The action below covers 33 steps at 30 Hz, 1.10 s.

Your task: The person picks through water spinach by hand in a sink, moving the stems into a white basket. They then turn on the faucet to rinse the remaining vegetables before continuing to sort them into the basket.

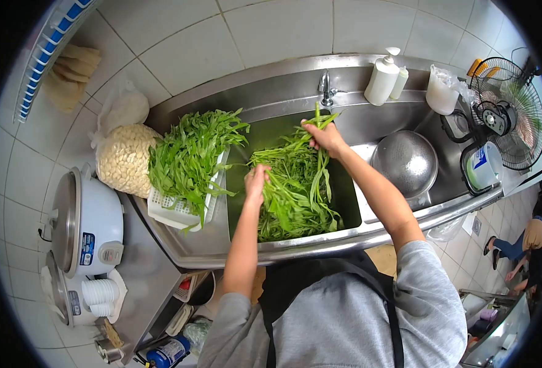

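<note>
Leafy green stems (pixel 295 208) fill much of the steel sink basin (pixel 351 211). At the left side of the heap, my left hand (pixel 257 182) is closed round some stems. My right hand (pixel 325 137) grips a bunch of stems near the faucet (pixel 327 92), with stem ends sticking up past the fingers. Left of the basin, a white plastic basket (pixel 173 208) holds a tall pile of long-leaved greens (pixel 194 153). Some of its leaves hang over the basket's front edge.
An upturned metal bowl (pixel 405 164) lies right of the basin. Pump bottle (pixel 381 80), fan (pixel 501 116) and white tub (pixel 484 165) stand farther right. A bag of pale pieces (pixel 125 161) and rice cooker (pixel 90 224) are at left. Another person (pixel 529 239) is at far right.
</note>
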Each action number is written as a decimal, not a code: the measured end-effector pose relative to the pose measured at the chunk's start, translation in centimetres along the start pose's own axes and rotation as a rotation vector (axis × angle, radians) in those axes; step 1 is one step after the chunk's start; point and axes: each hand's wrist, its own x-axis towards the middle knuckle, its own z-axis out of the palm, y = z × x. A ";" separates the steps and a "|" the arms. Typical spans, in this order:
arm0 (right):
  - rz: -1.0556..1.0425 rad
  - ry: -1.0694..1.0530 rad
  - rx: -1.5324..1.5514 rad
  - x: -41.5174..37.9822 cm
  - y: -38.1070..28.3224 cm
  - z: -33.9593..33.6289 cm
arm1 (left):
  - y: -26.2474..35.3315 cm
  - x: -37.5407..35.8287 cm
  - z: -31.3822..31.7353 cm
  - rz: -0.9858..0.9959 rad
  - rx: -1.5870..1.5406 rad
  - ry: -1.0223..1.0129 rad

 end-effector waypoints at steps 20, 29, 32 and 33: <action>0.145 0.239 0.131 2.9 -2.1 -4.0 | 4.1 -6.8 2.1 0.086 0.785 -0.608; 0.211 0.276 0.141 3.4 -2.4 -3.9 | 3.2 -6.0 4.1 0.062 0.618 -0.525; 0.195 0.274 0.185 3.9 -2.1 -4.5 | 3.5 -5.2 3.0 -0.122 0.315 -0.613; 0.174 0.275 0.228 3.8 -2.0 -4.5 | 3.2 -4.8 2.7 -0.124 0.317 -0.613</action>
